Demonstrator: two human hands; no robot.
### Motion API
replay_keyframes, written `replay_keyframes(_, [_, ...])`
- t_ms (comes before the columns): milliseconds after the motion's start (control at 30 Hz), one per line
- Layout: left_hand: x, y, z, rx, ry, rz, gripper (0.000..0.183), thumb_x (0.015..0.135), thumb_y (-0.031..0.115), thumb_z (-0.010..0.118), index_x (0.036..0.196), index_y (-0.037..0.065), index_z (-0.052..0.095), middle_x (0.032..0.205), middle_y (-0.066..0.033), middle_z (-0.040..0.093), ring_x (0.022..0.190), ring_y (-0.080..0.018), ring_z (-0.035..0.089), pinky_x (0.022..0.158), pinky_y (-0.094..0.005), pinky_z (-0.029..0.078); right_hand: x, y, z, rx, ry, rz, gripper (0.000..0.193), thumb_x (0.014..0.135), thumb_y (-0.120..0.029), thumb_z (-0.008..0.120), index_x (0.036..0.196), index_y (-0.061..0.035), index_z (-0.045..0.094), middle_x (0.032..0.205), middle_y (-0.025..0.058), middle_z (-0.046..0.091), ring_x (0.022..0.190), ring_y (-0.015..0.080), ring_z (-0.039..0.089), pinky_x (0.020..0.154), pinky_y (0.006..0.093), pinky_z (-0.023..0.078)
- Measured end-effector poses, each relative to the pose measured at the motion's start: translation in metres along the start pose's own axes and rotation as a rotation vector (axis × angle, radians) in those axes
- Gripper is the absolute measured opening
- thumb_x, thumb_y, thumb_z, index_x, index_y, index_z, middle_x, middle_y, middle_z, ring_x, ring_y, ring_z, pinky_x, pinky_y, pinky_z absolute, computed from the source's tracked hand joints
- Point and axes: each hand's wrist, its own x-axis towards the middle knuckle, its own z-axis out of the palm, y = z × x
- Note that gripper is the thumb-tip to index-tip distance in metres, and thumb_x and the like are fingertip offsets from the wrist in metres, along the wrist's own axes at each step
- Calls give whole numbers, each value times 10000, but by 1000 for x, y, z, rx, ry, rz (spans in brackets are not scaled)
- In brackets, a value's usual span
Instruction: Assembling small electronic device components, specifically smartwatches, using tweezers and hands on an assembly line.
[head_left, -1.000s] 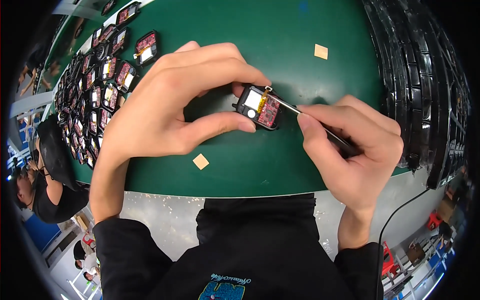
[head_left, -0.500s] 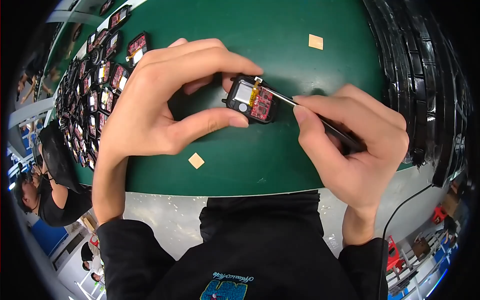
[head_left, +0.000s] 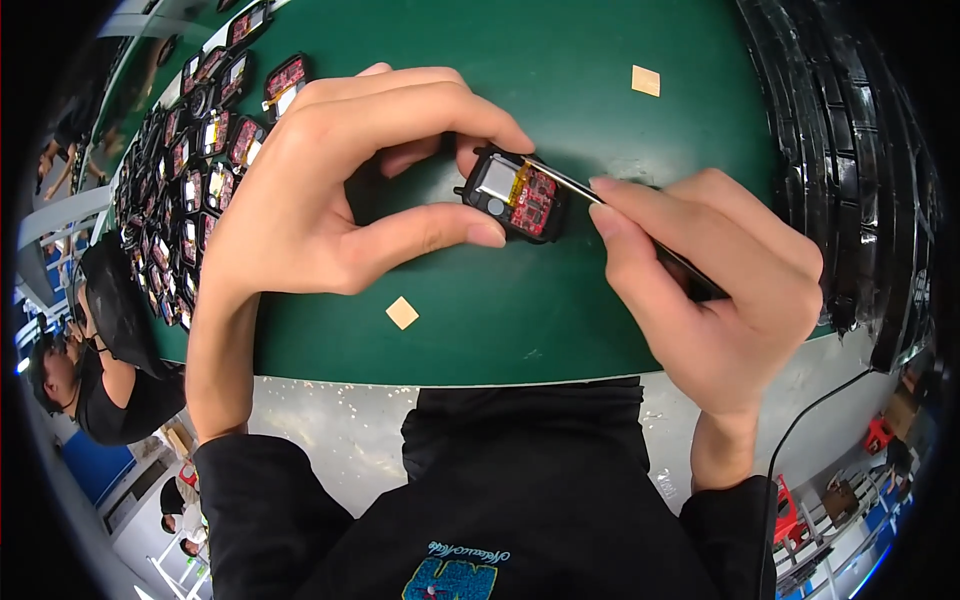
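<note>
Between thumb and fingers, my left hand (head_left: 330, 190) grips a small black device housing (head_left: 549, 228) by its left side, just over the green tabletop. Inside lie a silver battery (head_left: 497, 178), a red circuit board (head_left: 534, 203) and a strip of yellow tape with a flex cable (head_left: 519, 184). My right hand (head_left: 715, 270) is closed round dark tweezers (head_left: 580, 188) in a pen-like hold. Their thin tips reach the upper edge of the housing, by the upper end of the flex cable. Whether the tips pinch anything is too small to tell.
Many similar open housings (head_left: 190, 190) crowd the table's left side. Stacked black trays (head_left: 860, 180) line the right edge. Two small tan squares (head_left: 646, 81) (head_left: 402, 313) lie on the green table (head_left: 560, 340). Another person (head_left: 105, 380) sits at the left; a black cable (head_left: 800, 425) hangs at right.
The tweezer tips have shifted up and left to the housing's upper edge. The cable's white end, which stood up there, is no longer visible. The housing has moved slightly right.
</note>
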Motion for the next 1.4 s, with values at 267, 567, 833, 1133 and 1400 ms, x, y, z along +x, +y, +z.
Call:
replay_keyframes(267, [0,-4,-4,-98,-51,19,598,736,322,957,1214,-4,804,1053,-90,782,713,-146,497,722,-315,407,0,3,-6,125,-95,116,195,829,113,841,1006,31,856,714,44,680,601,91,596,546,243,401])
replay_keyframes(567, [0,-5,-3,-113,-70,25,566,761,321,910,1221,7,807,1048,-92,768,719,-155,497,709,-313,387,0,2,-4,136,-107,154,152,842,90,839,980,29,856,711,34,679,595,76,581,541,240,384])
replay_keyframes(833, [4,0,-7,-87,-107,39,517,790,311,878,1190,-7,800,1026,-106,765,779,-178,602,747,-334,401,0,4,-4,182,-100,120,156,827,86,838,971,30,854,698,29,668,578,65,549,528,243,359])
replay_keyframes(1133, [1,-1,-3,-64,-78,75,484,791,281,879,1182,7,800,1002,-102,764,782,-193,621,770,-339,407,-3,3,0,144,-78,83,170,815,107,828,966,30,852,693,10,656,567,52,532,522,232,352])
replay_keyframes(1400, [1,4,-3,-2,-38,35,579,682,174,925,1234,64,790,899,-15,688,699,-151,479,731,-330,375,-1,-1,-8,157,9,184,130,878,74,832,1005,46,845,713,15,658,599,33,544,538,215,361])
